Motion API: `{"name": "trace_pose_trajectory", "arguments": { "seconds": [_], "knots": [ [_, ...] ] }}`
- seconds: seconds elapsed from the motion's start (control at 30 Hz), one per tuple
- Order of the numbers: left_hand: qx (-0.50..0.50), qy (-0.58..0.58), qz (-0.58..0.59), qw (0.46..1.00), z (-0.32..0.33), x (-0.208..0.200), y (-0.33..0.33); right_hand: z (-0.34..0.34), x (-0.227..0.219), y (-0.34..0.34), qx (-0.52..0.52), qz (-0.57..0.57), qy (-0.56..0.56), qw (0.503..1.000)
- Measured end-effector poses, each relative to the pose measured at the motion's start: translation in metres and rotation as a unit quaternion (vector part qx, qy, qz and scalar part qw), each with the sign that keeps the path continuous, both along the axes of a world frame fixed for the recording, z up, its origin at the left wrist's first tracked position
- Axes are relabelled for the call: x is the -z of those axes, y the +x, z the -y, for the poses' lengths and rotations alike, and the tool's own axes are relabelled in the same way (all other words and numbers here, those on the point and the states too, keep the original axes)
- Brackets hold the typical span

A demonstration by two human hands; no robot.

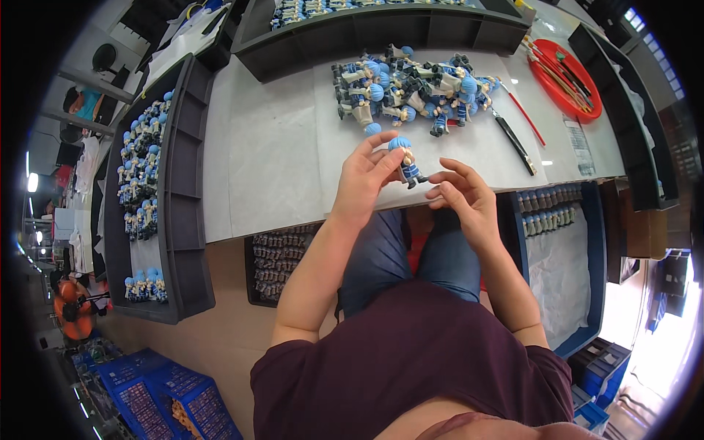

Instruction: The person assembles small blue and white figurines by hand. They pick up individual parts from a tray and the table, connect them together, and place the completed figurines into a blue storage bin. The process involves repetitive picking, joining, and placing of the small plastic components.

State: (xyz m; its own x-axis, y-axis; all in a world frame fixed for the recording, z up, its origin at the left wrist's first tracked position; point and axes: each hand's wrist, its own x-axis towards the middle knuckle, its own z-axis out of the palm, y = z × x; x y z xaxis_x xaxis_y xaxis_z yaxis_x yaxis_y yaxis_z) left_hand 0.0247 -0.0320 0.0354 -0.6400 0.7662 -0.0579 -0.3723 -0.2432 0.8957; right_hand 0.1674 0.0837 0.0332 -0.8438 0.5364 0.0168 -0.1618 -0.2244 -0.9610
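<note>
Between the thumb and fingers of my left hand (367, 176) is a small blue-haired figurine (411, 166) in a blue and white outfit with dark shoes. It tilts above the paper-covered table, its feet pointing toward my right hand (466, 192). That hand is open, fingers spread and curved, with the fingertips close to the figurine's feet; whether they touch, I cannot tell. Just beyond my hands lies a loose heap of similar figurines (411, 92). A red-handled brush (524, 114) and a black-handled knife-like tool (513, 143) lie right of the heap.
A dark tray of figurines (194, 147) stands at the left, and another dark tray (381, 40) spans the back. At the right are a red dish (565, 81) holding brushes and a dark tray (623, 110). Below the table edge, a blue crate (598, 279) holds rows of small parts.
</note>
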Motion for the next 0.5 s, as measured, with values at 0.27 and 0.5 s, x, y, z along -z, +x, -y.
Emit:
{"name": "trace_pose_trajectory", "arguments": {
  "seconds": [0.27, 0.5],
  "knots": [
    [-0.018, 0.002, 0.119, 0.993, -0.007, 0.008, -0.007, -0.002, 0.009, -0.028, -0.058, 0.018, -0.185, 0.981],
    [-0.040, -0.012, 0.082, 0.996, -0.015, 0.009, -0.005, -0.004, 0.014, -0.029, -0.044, 0.031, -0.178, 0.983]
  ]
}}
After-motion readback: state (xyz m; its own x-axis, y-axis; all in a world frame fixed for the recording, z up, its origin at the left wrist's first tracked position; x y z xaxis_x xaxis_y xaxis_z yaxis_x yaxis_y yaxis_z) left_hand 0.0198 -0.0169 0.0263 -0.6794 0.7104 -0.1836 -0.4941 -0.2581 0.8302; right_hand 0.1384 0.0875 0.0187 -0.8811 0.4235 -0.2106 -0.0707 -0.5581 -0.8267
